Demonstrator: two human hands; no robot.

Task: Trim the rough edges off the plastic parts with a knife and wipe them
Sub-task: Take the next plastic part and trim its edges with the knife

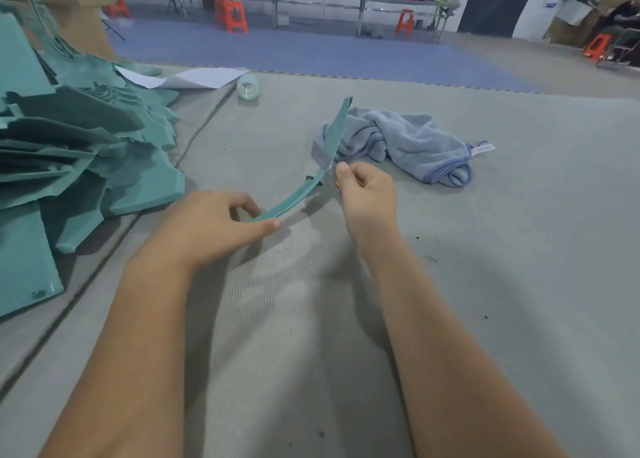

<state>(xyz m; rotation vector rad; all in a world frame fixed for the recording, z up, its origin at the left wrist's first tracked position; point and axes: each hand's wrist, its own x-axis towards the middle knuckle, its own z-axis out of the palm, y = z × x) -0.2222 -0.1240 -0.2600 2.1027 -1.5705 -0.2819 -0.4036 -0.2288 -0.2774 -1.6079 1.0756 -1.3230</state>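
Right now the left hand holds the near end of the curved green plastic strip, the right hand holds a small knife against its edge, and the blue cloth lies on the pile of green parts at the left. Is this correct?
One detail is wrong. In the head view the blue cloth lies on the grey mat behind the right hand, not on the pile of green parts. The left hand does hold the curved green plastic strip at its near end, and the right hand holds the small knife against it.
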